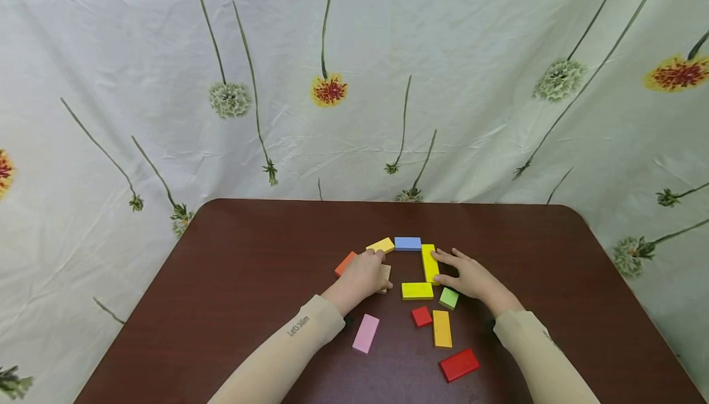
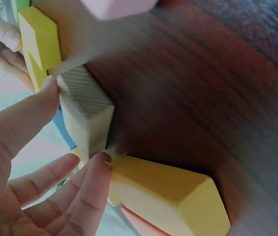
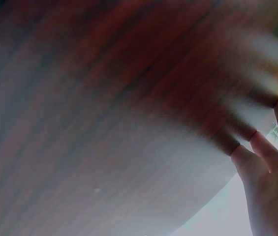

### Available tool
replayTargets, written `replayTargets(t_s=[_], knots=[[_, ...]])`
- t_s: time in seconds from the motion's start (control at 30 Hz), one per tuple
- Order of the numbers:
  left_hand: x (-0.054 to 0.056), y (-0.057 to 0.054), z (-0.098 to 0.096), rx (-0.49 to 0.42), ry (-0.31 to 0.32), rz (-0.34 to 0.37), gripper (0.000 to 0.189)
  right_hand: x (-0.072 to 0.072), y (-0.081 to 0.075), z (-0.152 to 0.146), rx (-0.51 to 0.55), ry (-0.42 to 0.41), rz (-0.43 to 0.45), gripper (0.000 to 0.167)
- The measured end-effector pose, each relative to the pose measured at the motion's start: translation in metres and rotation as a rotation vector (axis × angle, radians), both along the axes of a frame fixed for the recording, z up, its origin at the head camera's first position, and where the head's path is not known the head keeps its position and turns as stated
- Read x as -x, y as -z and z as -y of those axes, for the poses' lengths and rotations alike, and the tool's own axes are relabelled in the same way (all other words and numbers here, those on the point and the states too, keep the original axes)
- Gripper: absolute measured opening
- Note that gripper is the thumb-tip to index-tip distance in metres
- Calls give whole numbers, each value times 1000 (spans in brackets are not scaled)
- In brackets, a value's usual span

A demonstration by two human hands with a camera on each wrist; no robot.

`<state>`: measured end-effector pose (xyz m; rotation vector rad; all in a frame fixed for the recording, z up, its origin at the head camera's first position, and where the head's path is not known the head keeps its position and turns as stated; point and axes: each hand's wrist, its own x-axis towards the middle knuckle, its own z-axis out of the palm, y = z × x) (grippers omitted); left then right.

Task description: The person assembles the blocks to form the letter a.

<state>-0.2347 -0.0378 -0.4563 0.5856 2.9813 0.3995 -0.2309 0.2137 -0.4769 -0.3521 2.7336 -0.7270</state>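
My left hand (image 1: 360, 276) pinches a plain wooden block (image 2: 86, 105) between the thumb and fingertips, just above or on the table; the exact contact underneath is hidden. Behind that hand lie an orange block (image 1: 344, 263), a pale yellow block (image 1: 381, 244) and a blue block (image 1: 407, 244) in a curved row. My right hand (image 1: 471, 276) rests with spread fingers at the right side of a long yellow block (image 1: 429, 262), its thumb and a fingertip against it. A second yellow block (image 1: 417, 291) lies crosswise at the near end of that one.
Nearer to me lie a green block (image 1: 448, 298), a small red block (image 1: 421, 316), an amber block (image 1: 442, 329), a larger red block (image 1: 459, 365) and a pink block (image 1: 365, 333). The dark wooden table (image 1: 249, 256) ends at a flowered white cloth (image 1: 360, 145).
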Motion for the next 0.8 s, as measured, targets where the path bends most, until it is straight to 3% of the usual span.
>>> replayTargets(t_s=[0.43, 0.8], knots=[[0, -1, -1, -13, -9, 117, 47, -1, 1, 1, 2, 0, -8, 66], [-4, -1, 6, -7, 157, 54, 28, 0, 0, 1, -3, 2, -5, 66]])
